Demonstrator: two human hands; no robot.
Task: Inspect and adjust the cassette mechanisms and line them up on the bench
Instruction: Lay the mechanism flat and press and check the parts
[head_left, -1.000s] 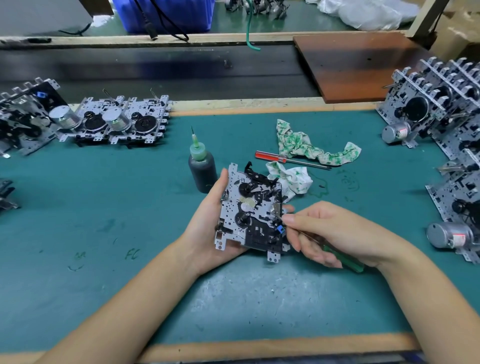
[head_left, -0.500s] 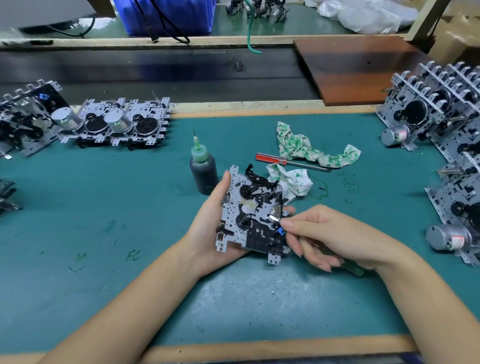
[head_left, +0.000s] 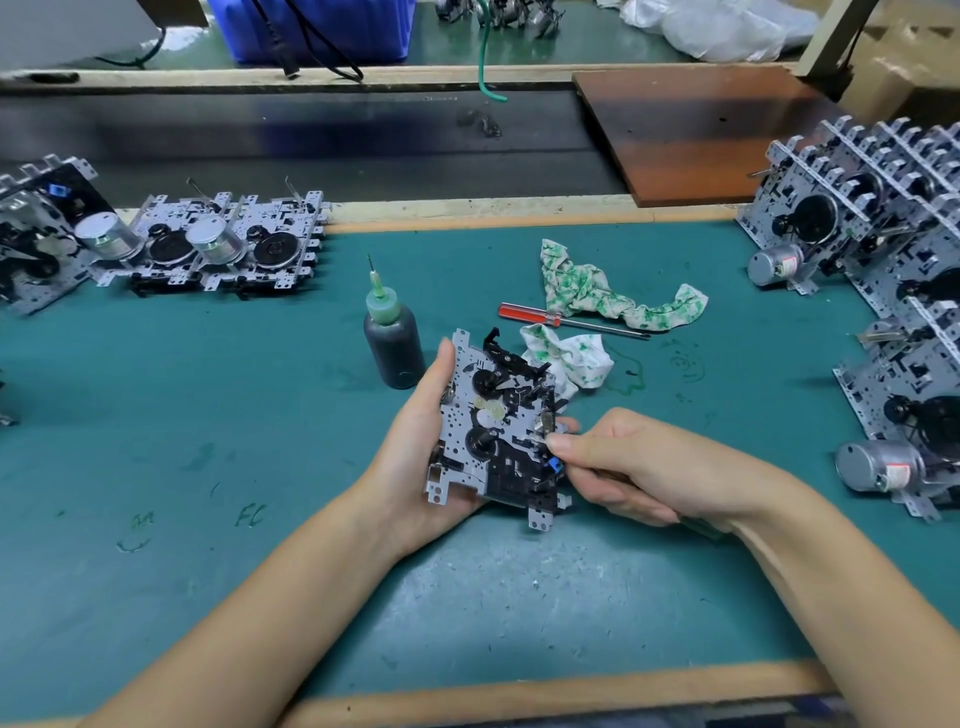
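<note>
The left hand (head_left: 415, 441) grips the cassette mechanism (head_left: 493, 426) upright, long axis vertical; the right hand (head_left: 639, 462) pinches a tool at its right edge.

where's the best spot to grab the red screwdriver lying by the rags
Take the red screwdriver by its red handle, the thick end pointing toward the dark oil bottle. Come down from above with fingers across the handle. It lies flat on the green mat, and the handle's left part is free, while the patterned rag sits right against the shaft end, so that side is crowded.
</note>
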